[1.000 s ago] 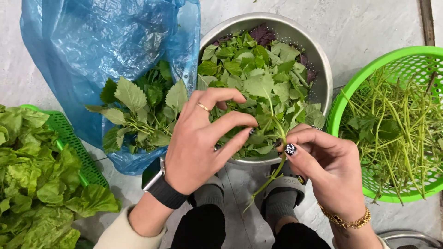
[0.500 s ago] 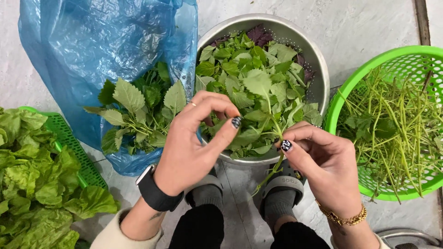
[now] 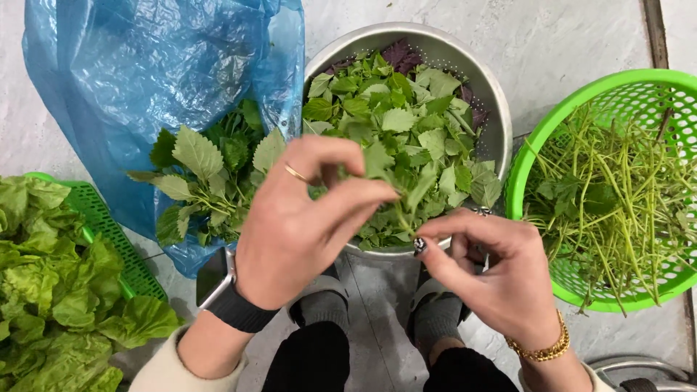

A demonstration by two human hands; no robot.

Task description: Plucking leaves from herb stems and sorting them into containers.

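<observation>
My left hand (image 3: 305,218), with a ring and a dark wrist watch, pinches leaves at the top of a green herb sprig (image 3: 406,207) over the near rim of a metal colander (image 3: 494,109). My right hand (image 3: 494,268), wearing a gold bracelet, grips the same sprig's stem lower down between thumb and forefinger. The colander holds a heap of plucked green leaves (image 3: 392,123) with some purple ones at the back.
A blue plastic bag (image 3: 131,87) at the left spills leafy herb bunches (image 3: 210,174). A green basket (image 3: 537,160) at the right holds bare stems (image 3: 617,196). Lettuce (image 3: 51,283) lies in a green tray (image 3: 116,239) at the far left. My feet are below.
The sprig's long stem hanging below my right hand is gone from view. My left fingers have closed further onto the sprig's leaves, close to my right fingertips.
</observation>
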